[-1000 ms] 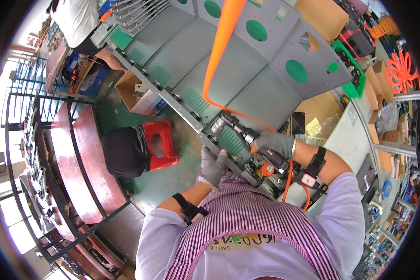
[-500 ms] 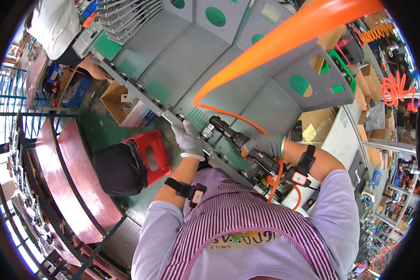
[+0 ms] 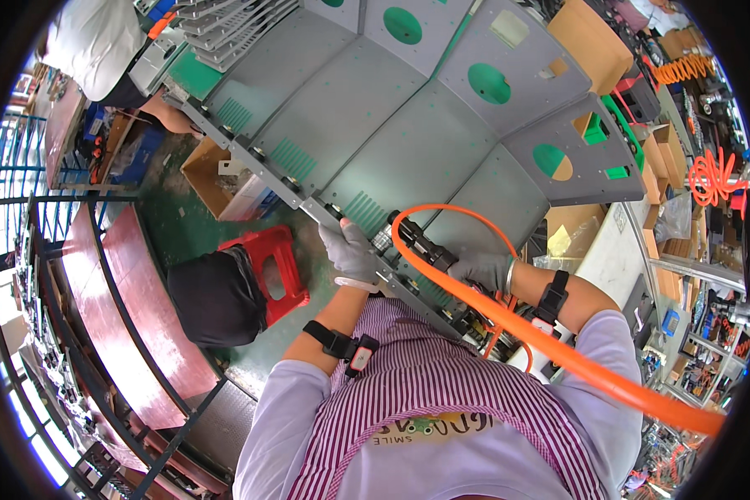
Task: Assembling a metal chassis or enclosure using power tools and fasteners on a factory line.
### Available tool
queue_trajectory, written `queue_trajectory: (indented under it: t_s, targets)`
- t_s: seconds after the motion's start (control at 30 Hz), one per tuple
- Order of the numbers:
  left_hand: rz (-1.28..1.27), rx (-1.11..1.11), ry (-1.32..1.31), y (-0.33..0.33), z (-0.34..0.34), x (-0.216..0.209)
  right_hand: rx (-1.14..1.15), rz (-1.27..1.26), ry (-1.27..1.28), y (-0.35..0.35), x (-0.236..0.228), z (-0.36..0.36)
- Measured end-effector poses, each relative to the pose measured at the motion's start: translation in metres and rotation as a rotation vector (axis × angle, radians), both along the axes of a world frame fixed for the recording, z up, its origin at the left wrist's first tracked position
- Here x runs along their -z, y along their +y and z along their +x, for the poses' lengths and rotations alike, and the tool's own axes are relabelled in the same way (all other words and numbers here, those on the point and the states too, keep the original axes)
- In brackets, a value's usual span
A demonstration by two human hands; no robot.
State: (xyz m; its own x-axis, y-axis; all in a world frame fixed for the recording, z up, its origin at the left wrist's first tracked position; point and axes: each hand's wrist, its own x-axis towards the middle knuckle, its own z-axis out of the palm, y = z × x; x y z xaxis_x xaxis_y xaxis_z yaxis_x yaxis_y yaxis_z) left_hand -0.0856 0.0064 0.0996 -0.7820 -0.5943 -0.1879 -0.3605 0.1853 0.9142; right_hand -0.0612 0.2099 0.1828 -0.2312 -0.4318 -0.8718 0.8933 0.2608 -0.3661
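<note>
My left hand (image 3: 350,252), in a grey glove, is closed over the edge of a long grey metal rail (image 3: 267,175) with dark round fittings along it. In my gloved right hand (image 3: 480,273) is a black air ratchet wrench (image 3: 425,243), held along its body. The wrench's silver socket end (image 3: 382,240) points at the rail, close beside my left fingers; whether it sits on a fastener I cannot tell. An orange air hose (image 3: 558,352) loops over the wrench and hides part of it. Beyond the rail lie large grey sheet-metal panels (image 3: 408,125) with slots and round holes.
A red stool (image 3: 287,275) with a black cover (image 3: 217,296) stands at left, near an open cardboard box (image 3: 208,179). Another person's arm (image 3: 171,112) is at the rail's far left end. Stacked metal brackets (image 3: 229,33) lie at the back. Coiled orange hoses (image 3: 715,185) hang at right.
The orange hose has swung from the upper right down across my right forearm. Both hands and the wrench have shifted slightly to the right in the picture, along with the panels.
</note>
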Motion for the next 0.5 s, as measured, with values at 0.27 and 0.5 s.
queue_trajectory:
  t_s: [0.27, 0.5]
  targets:
    - [-0.079, 0.065, 0.017, -0.011, 0.004, 0.006, 0.064, -0.015, 0.104, -0.002, -0.003, -0.019]
    - [-0.223, 0.212, 0.019, -0.015, 0.01, 0.014, 0.072, -0.12, 0.062, -0.041, 0.009, -0.059]
